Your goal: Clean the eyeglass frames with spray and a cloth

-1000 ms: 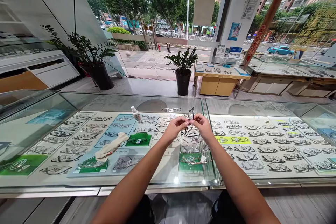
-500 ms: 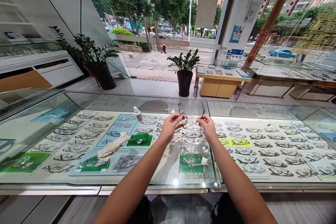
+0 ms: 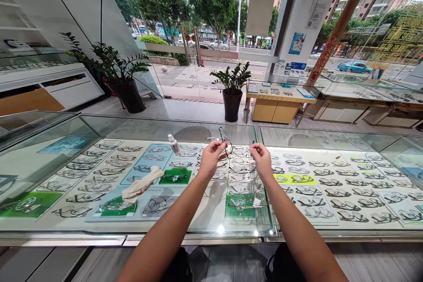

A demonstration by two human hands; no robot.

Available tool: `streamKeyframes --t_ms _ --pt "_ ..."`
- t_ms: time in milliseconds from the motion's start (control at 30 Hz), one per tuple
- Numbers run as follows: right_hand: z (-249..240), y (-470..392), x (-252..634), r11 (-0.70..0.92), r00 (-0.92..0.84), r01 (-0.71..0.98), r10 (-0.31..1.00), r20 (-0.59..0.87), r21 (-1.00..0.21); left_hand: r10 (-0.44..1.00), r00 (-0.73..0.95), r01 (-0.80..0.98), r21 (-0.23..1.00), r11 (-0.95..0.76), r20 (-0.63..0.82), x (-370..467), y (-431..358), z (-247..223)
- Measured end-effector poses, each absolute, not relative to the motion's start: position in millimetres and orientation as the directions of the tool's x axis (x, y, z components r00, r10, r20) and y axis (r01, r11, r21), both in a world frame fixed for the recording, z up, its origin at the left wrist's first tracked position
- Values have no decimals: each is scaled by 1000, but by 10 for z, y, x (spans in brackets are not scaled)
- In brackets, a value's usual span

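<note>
Glass counter (image 3: 99, 224) mid-span; left hand (image 3: 211, 161) fingers pinch glasses (image 3: 224, 140), right hand (image 3: 261, 161) curled, free.

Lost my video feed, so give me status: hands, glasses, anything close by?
Left hand pinching the glasses above the glass counter. Right hand beside them, grip unclear. Spray bottle and cloth lie left.

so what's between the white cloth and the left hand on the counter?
Head view: bare glass countertop between cloth and left hand; only displayed frames show beneath. Small white bottle stands farther back.

Glass display counter (image 3: 99, 128), white cloth (image 3: 142, 186) and small bottle (image 3: 173, 143) on top
</note>
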State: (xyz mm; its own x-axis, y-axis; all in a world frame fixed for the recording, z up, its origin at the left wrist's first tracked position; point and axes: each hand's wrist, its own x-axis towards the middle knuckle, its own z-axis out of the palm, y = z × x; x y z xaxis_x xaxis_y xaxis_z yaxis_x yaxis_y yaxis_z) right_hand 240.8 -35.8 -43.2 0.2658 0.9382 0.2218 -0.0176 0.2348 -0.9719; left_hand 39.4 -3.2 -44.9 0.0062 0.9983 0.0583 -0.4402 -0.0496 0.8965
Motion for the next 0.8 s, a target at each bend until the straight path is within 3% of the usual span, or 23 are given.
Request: streamKeyframes --t_ms 167,267,467,800 --pt "-348 -507 2304 250 -137 19 960 245 -968 988 51 -292 948 -126 147 438 -50 -513" --pt "-375 -533 2259 245 -256 36 940 228 -969 968 81 -202 955 -216 236 451 -70 -516" --pt "-455 -505 2256 234 -225 59 950 216 -970 925 103 -78 930 -360 367 464 -99 -506" --pt "-454 -457 2324 309 52 116 947 316 -944 932 169 47 942 -333 321 456 -129 -483"
